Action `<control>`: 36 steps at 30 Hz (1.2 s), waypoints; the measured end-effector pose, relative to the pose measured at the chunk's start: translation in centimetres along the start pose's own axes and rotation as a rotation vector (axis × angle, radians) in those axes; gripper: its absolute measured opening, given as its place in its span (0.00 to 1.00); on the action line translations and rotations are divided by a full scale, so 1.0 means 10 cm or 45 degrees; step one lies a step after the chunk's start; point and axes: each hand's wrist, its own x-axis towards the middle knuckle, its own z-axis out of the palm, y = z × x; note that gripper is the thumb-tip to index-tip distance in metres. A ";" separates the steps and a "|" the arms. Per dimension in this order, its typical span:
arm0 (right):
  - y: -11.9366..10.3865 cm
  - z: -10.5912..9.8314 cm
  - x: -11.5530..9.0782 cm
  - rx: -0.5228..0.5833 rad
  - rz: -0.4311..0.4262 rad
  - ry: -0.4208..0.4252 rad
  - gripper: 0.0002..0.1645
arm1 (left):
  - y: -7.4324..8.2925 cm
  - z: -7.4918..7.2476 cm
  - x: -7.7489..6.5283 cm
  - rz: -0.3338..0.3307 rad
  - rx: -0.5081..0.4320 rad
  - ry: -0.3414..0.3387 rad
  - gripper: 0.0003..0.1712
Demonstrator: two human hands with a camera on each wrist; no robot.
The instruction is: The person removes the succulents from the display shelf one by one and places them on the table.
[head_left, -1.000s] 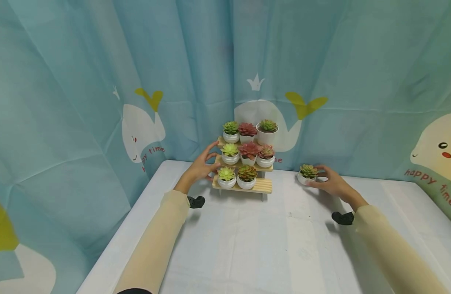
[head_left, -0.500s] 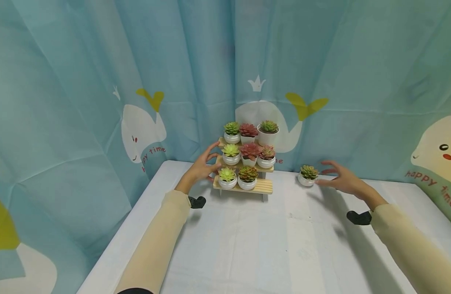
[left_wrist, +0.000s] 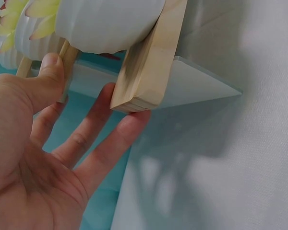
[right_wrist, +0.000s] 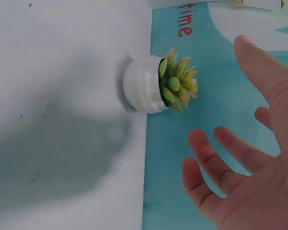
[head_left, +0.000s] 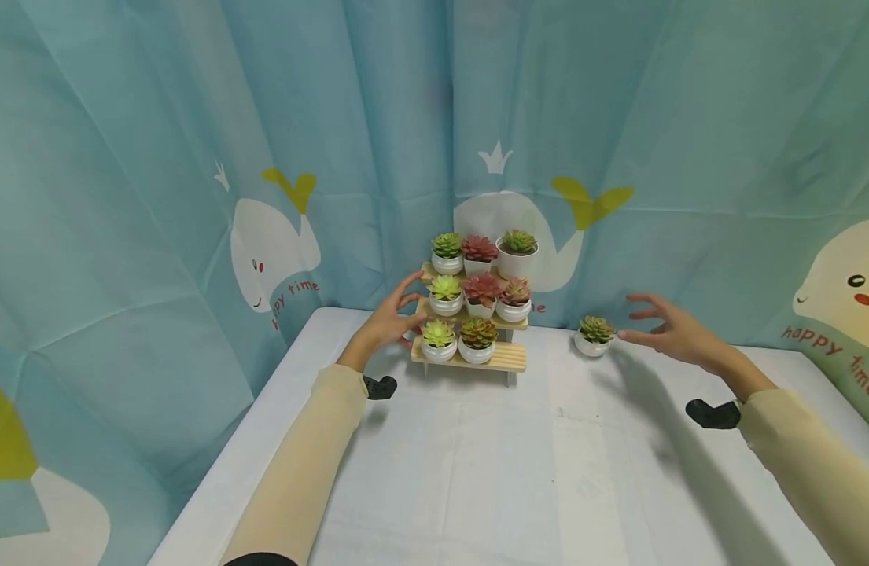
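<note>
Lone potted plant [head_left: 594, 336] left of right hand [head_left: 678, 333] — nearer one, fingers spread, empty; left hand [head_left: 386, 322], fingers extended, touches shelf [head_left: 510, 358].

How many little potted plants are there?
9. The wooden stand holds three top plants, three middle plants and two bottom plants; one lone plant sits on the white table near the right hand. Any behind the stand would be hidden.

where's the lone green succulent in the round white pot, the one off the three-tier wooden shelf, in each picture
Head: the green succulent in its round white pot is right of centre, just left of the right hand.
Left wrist: not in it.
Right wrist: above centre, leaves pointing toward the picture's right.
Shared landmark: the light blue fabric curtain.
</note>
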 end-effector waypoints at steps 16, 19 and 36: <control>-0.26 -0.13 -0.06 -0.054 -0.094 0.050 0.49 | 0.00 0.01 -0.01 0.003 -0.008 -0.007 0.47; -0.32 -0.13 -0.08 -0.041 -0.105 0.057 0.49 | 0.01 0.01 -0.01 0.005 -0.009 -0.005 0.47; -0.60 0.12 -0.06 0.008 -0.277 0.120 0.45 | 0.00 0.01 0.01 -0.022 -0.020 0.006 0.46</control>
